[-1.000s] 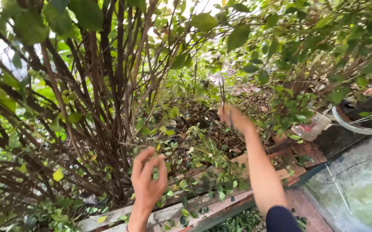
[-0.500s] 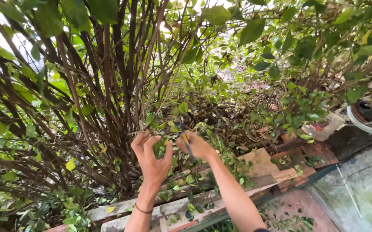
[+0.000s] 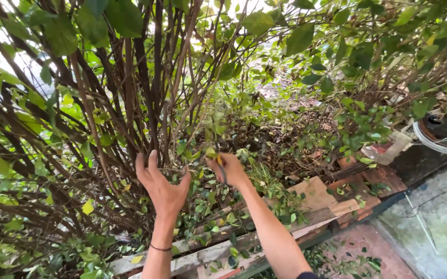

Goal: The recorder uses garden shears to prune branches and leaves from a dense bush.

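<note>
My left hand (image 3: 161, 185) reaches into a dense shrub (image 3: 130, 103), its fingers curled around a thin twig (image 3: 178, 169) low among the brown stems. Just to its right, my right hand (image 3: 229, 169) is closed on a small cutting tool (image 3: 220, 166) with a dark and yellow handle. The tool's tip is at the same leafy twig, hidden among small green leaves. A thin dark band sits on my left wrist.
Cut green leaves litter the weathered wooden planks (image 3: 218, 250) under my arms. Reddish bricks (image 3: 368, 186) and a clear plastic bottle (image 3: 386, 150) lie to the right. A coiled white hose (image 3: 437, 144) and a wet concrete floor (image 3: 435, 227) lie at far right.
My right hand came down from higher up on the right to the twig beside my left hand. My left hand shifted left and took hold of the twig.
</note>
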